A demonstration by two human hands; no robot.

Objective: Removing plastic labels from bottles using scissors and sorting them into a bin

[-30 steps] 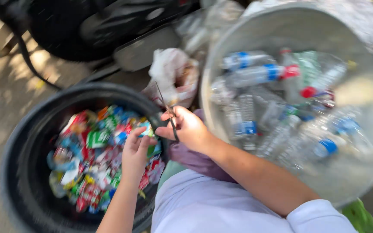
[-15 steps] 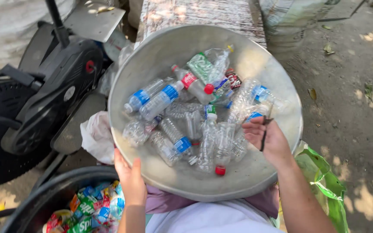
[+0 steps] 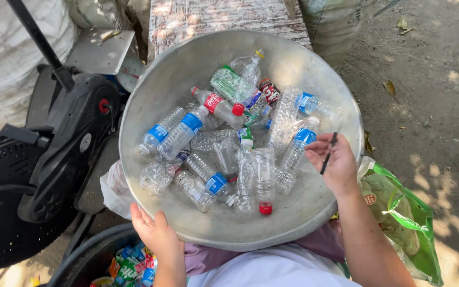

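The left hand is curling its fingers over the near rim of the big metal basin, steadying it on the lap. The right hand is hovering inside over the clear plastic bottles, fingers pinching a thin dark blade. Bottles are lying jumbled across the basin's bottom, a black tub of peeled labels sitting down by the left hand. My advice: keep that basin level and the blade angled away from the gripping fingers.
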